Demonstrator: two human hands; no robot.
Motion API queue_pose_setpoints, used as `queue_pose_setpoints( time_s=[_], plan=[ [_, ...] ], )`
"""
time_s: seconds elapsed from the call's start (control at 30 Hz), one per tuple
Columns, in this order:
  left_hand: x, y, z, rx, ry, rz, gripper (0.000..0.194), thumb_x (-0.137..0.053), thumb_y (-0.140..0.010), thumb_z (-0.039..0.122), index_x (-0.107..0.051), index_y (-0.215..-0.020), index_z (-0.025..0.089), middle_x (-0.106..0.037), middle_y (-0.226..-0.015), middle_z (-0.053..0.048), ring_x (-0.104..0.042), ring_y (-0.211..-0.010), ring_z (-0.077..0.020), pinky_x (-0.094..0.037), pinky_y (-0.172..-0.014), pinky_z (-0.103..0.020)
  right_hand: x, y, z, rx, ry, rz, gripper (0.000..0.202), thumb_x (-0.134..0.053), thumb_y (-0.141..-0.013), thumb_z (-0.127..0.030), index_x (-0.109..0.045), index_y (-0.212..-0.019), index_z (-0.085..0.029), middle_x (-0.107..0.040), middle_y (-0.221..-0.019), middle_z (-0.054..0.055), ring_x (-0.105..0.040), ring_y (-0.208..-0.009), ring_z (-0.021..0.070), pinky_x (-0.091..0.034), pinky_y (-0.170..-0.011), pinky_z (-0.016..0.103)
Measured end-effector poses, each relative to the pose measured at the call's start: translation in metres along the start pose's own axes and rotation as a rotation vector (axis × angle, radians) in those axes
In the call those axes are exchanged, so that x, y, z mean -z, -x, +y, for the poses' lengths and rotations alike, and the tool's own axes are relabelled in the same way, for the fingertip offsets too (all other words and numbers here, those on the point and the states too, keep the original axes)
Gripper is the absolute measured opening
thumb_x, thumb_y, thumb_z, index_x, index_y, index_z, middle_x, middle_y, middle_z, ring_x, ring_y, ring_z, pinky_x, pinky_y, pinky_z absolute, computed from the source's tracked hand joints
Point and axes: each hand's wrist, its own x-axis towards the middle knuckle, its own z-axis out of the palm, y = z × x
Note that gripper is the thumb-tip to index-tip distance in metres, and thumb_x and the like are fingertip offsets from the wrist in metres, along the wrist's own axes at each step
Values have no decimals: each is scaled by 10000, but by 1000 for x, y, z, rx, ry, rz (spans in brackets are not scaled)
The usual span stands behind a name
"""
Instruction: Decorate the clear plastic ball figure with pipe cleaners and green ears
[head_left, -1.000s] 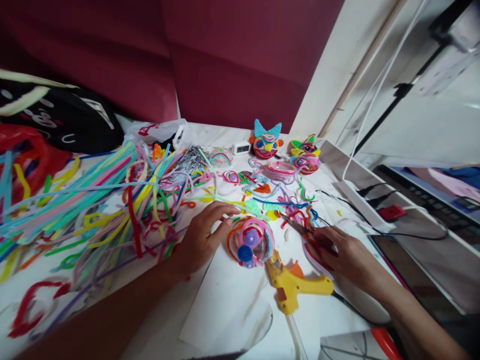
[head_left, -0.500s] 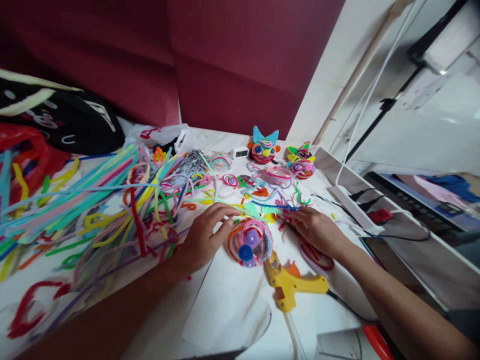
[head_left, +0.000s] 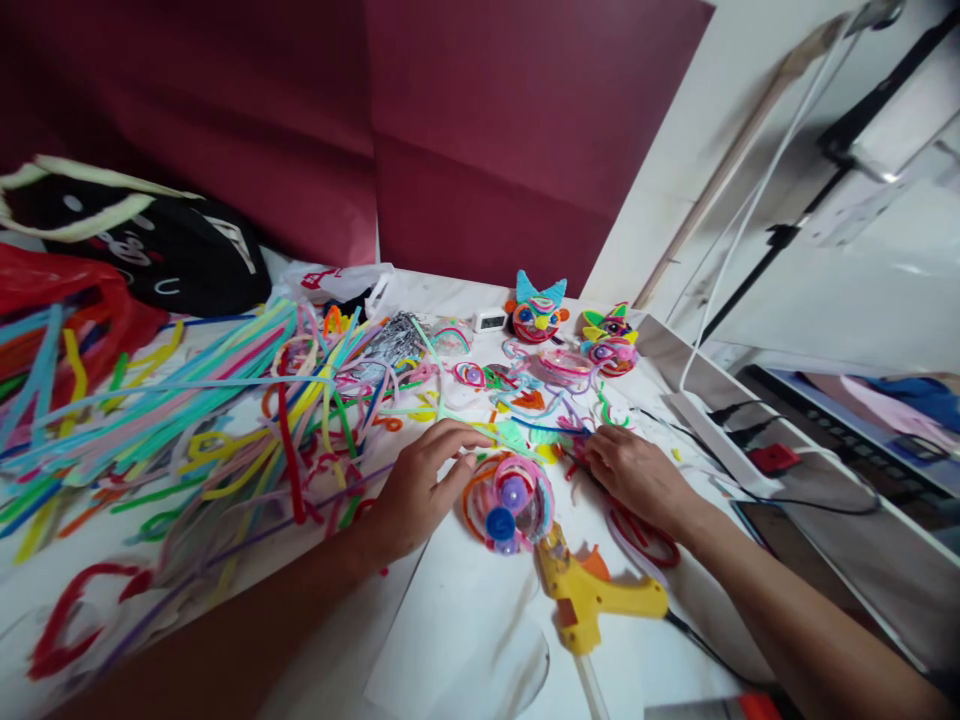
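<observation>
A round, partly see-through craft piece (head_left: pixel 540 500) wound with pink and orange pipe cleaners, with a purple bead and a blue coil on its front, lies between my hands. My left hand (head_left: pixel 424 485) is beside its left edge, thumb and fingers apart, holding nothing visible. To the upper right of the piece, my right hand (head_left: pixel 634 475) rests low with curled fingers around a thin dark item whose tip shows; its kind is unclear. A yellow hot glue gun (head_left: pixel 592 600) lies just below, its nozzle close to the piece. Green and yellow scraps (head_left: pixel 525 435) lie beyond it.
Loose pipe cleaners (head_left: pixel 225 400) are heaped at left. Finished faces, one with blue ears (head_left: pixel 536 310), stand at the back near a small digital clock (head_left: pixel 489 321). A power strip (head_left: pixel 716 440) with cables lies at right. White paper (head_left: pixel 457 630) is in front.
The view has shifted, so everything sits slightly lower and further right. My hands keep nearly the same positions beside the craft piece.
</observation>
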Motion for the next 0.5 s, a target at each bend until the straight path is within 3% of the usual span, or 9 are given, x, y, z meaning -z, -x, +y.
queue_pose_setpoints(
  time_s=[0.27, 0.5],
  plan=[
    [-1, -1, 0, 19, 20, 10, 197, -494, -879, 132, -672, -947, 181, -704, -982, -79, -667, -960, -188, -541, -814, -296, -1, 15, 36, -164, -49, 140, 239, -426, -929, -241, -643, -847, -182, -704, -803, 89, -652, -675, 210, -434, -604, 300],
    [-2, -1, -5, 13, 14, 52, 198, -506, -874, 131, -680, -952, 185, -709, -956, -70, -665, -917, -180, -539, -796, -296, -4, 34, 49, -172, -84, 213, 310, -409, -842, -124, -704, -902, -197, -737, -994, 89, -701, -741, 211, -486, -667, 316]
  ],
)
